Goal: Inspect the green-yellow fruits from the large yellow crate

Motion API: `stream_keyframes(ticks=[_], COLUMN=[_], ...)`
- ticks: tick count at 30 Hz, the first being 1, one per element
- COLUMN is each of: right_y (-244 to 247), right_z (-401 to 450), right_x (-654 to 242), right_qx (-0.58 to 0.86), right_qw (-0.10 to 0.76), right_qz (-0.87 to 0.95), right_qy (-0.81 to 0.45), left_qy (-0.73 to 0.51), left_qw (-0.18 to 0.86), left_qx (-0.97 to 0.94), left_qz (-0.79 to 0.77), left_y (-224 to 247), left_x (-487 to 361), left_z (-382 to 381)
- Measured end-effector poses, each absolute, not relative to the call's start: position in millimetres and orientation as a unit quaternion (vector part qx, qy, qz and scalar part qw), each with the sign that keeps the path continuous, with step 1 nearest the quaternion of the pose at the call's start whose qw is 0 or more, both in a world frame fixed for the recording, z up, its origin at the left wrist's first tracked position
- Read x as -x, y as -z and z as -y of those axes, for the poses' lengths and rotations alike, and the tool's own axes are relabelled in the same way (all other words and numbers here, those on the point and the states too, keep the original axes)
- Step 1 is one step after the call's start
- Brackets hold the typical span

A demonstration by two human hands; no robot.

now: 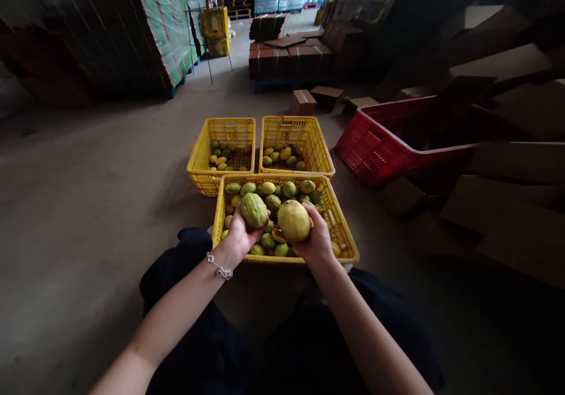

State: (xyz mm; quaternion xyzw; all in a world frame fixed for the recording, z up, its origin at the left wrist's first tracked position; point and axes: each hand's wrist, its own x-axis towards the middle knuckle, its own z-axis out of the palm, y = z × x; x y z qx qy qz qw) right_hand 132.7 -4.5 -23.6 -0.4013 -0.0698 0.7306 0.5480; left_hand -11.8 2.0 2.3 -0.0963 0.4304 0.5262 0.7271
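Note:
In my left hand (238,233) lies a green, bumpy-skinned fruit (253,210), roundish and citrus-like, with the fingers curled under it. My right hand (318,236) is closed around a larger, smoother yellow fruit (293,220). Both hands are above the near yellow crate (348,230), side by side and a little apart. Many green and yellowish fruits (268,241) fill the bottom of that crate. Its middle is partly hidden behind the hands and the two held fruits.
Beyond the near crate stand a left yellow crate (198,153) and a right yellow crate (324,148), each with several fruits. A red crate (375,139) sits to the right among cardboard boxes (507,201). Wrapped pallet stacks (172,24) and brown cartons (291,59) stand farther back.

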Motion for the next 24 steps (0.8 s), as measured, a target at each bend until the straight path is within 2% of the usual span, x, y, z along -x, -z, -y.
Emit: stream_keyframes(ticks=[10,15,24], right_y=[39,32,37], right_z=[-4,0,0], right_x=[-131,-135,-141], right_qx=[0.465,0.473,0.410], right_qw=[0.541,0.554,0.489], right_qz=[-0.025,0.010,0.028], right_qy=[-0.700,-0.685,-0.770], left_qy=[-0.532,-0.549,-0.525], left_qw=[0.730,0.712,0.758], left_qx=[0.098,0.090,0.060], left_qz=[-0.418,-0.428,-0.383], left_y=[-3,-5,-3], left_x=[11,13,10], left_z=[-4,-4,0])
